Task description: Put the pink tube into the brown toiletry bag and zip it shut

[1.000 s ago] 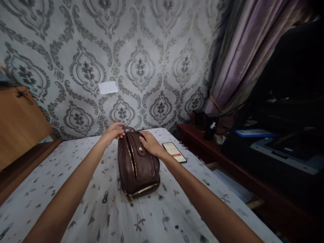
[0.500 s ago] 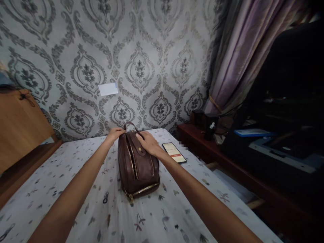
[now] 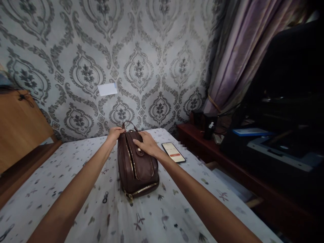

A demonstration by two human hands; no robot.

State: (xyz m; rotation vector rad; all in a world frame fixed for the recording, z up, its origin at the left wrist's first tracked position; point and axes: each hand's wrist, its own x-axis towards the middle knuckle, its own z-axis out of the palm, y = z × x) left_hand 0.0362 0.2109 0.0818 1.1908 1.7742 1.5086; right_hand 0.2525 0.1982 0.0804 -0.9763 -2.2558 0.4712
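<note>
Dark brown leather-look bag (image 3: 139, 168), resting on a patterned white sheet (image 3: 118, 219) between the left grip (image 3: 115, 134) and the right grip (image 3: 149, 145), its looped handle (image 3: 131, 122) raised just beyond both. A gold-toothed zip (image 3: 131, 163), narrowly parted, runs lengthwise from between the grips; a second zip (image 3: 145, 189) crosses the end farthest from them.

Grey damask wallpaper (image 3: 138, 67), lilac curtain (image 3: 235, 57), wooden panel (image 3: 22, 125); dim light
</note>
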